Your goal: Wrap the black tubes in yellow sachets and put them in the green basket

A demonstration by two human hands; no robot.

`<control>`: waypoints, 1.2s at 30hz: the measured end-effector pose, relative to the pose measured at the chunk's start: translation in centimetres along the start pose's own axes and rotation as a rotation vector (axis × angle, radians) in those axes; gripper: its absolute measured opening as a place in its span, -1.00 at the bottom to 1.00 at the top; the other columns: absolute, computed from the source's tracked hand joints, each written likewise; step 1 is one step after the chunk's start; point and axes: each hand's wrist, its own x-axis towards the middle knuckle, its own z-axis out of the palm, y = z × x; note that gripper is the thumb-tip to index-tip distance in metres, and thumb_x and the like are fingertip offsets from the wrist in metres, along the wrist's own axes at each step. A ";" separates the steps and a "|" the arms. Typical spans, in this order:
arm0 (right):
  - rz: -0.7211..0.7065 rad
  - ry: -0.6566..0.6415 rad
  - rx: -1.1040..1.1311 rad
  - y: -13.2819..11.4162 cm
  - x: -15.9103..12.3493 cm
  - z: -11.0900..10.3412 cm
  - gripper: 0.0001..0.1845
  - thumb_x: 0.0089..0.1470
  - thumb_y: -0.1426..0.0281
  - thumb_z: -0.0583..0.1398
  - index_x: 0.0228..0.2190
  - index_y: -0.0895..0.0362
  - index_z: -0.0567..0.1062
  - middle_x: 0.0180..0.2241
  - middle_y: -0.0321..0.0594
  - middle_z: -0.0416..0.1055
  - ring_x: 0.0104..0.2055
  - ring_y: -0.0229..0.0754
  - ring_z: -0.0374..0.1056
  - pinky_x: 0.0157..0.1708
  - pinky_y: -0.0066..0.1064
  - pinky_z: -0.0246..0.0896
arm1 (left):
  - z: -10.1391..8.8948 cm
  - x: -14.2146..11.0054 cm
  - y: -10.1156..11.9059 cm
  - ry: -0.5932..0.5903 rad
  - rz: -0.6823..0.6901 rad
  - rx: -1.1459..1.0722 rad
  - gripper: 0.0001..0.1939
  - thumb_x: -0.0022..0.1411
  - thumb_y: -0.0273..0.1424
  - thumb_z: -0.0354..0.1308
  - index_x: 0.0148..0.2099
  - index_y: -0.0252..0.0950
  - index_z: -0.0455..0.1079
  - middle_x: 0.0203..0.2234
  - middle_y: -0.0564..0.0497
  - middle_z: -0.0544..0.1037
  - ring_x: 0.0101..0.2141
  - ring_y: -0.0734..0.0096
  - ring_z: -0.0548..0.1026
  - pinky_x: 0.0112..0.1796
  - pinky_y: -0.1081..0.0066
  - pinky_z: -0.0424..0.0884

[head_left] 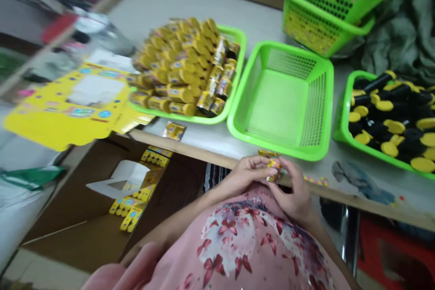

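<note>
In front of my body, at the table's edge, a small yellow printed wrapper [273,170] is pinched between my two hands. My left hand [246,173] has its thumb and fingers closed on the wrapper's left side. From the right, the fingertips of my right hand [295,190] hold it too. Whether anything is inside the wrapper, I cannot tell. Just beyond my fingers, a yellow label [267,153] lies against a green basket [238,122] with a bare bottom.
Yellow-capped tubes [180,68] fill the left basket; black tubes with yellow caps [390,118] fill the right one. Stacked baskets [326,13] stand behind. A flat yellow carton [50,120] and loose labels [174,131] lie leftward. Below is an open cardboard box [78,208] with yellow packs.
</note>
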 end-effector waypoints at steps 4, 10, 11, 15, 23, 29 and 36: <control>-0.057 0.023 -0.042 0.2 0.5 0.5 -0.33 0.14 0.48 0.26 0.24 -0.04 0.26 -0.04 -0.10 0.51 -0.02 -0.01 0.49 -0.04 -0.10 0.51 | -0.7 0.1 0.1 -0.023 0.025 0.000 -0.62 -0.07 -0.28 0.54 -0.21 -0.34 0.60 -0.44 0.03 0.63 -0.44 0.51 0.53 -0.27 0.46 0.40; -0.217 -0.394 -0.054 -1.0 4.0 -2.2 -0.40 0.24 0.38 0.19 0.28 -0.03 0.24 0.17 -0.06 0.41 0.20 0.02 0.37 0.11 -0.07 0.44 | -1.7 -1.1 1.3 -0.117 0.158 0.129 -0.63 -0.05 -0.32 0.51 -0.16 -0.29 0.60 -0.31 0.03 0.65 -0.28 0.41 0.56 -0.11 0.40 0.38; -0.244 -0.485 -0.041 -1.4 5.0 -2.7 -0.43 0.27 0.40 0.16 0.27 -0.06 0.26 0.19 -0.11 0.40 0.21 -0.01 0.36 0.14 -0.09 0.42 | -1.9 -1.4 1.6 -0.134 0.191 0.162 -0.62 -0.02 -0.32 0.49 -0.12 -0.28 0.60 -0.28 0.02 0.66 -0.24 0.38 0.56 -0.07 0.37 0.38; -0.304 -0.721 0.034 -2.7 9.0 -3.4 -0.51 0.28 0.41 0.14 0.20 -0.14 0.34 0.16 -0.22 0.44 0.20 -0.11 0.38 0.15 -0.18 0.41 | -2.7 -2.1 2.1 -0.140 0.221 0.161 -0.58 -0.01 -0.30 0.48 -0.07 -0.28 0.58 -0.24 0.00 0.66 -0.20 0.35 0.57 -0.05 0.36 0.38; -0.227 -0.846 0.151 -3.7 16.5 -2.0 -0.65 0.29 0.41 0.15 0.07 -0.09 0.48 -0.03 -0.21 0.55 0.03 -0.18 0.48 0.04 -0.22 0.47 | -5.7 -2.7 2.2 0.030 0.379 0.263 -0.46 0.05 -0.13 0.42 0.03 -0.24 0.50 -0.25 -0.06 0.65 -0.28 0.30 0.59 -0.18 0.30 0.51; 0.027 -0.431 0.320 0.1 29.3 1.0 -0.73 0.13 0.32 0.29 -0.12 0.15 0.52 -0.13 -0.08 0.60 -0.08 -0.12 0.55 0.05 -0.11 0.46 | -8.3 -2.2 1.9 0.400 0.919 1.071 -0.80 0.23 -0.28 0.27 -0.15 -0.26 0.54 -0.47 -0.05 0.61 -0.46 0.31 0.58 -0.40 0.39 0.50; 0.142 -0.551 0.087 2.0 36.3 9.0 -0.93 0.06 0.52 0.28 -0.33 0.20 0.58 -0.28 -0.11 0.64 -0.22 -0.11 0.58 -0.03 -0.07 0.47 | -8.5 -1.3 1.1 0.456 1.150 1.403 -0.76 0.28 -0.43 0.14 -0.01 -0.25 0.45 -0.48 -0.07 0.59 -0.50 0.24 0.55 -0.47 0.35 0.48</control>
